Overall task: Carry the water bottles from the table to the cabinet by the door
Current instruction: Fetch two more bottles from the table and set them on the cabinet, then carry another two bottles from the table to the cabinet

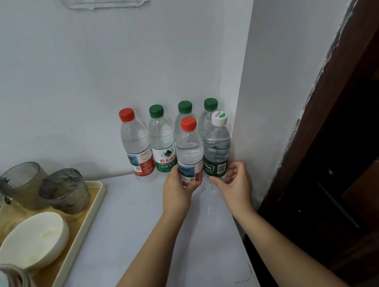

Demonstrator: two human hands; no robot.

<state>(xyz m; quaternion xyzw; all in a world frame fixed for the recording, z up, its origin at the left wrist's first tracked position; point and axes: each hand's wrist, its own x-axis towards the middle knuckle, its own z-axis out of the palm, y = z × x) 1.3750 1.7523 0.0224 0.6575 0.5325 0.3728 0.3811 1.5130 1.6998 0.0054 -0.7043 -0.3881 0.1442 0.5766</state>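
Several water bottles stand in the corner of a white cabinet top [147, 241]. My left hand [179, 191] is wrapped around the lower part of a front-row red-capped bottle [189, 148], which stands upright on the surface. Beside it on the right stands a white-capped bottle with a dark green label [217, 147]. My right hand [235, 185] is at its base with fingers loosely curled and apart; only the thumb touches the bottle. Against the wall behind are a red-capped bottle [136, 146] and three green-capped bottles, the leftmost [161, 141] fully in view.
A beige tray [76, 237] on the left holds a white bowl [35, 239], two grey glass cups [67, 191] and other dishes. A white wall [260, 89] closes the corner on the right. A dark wooden door frame [345, 127] stands beyond it.
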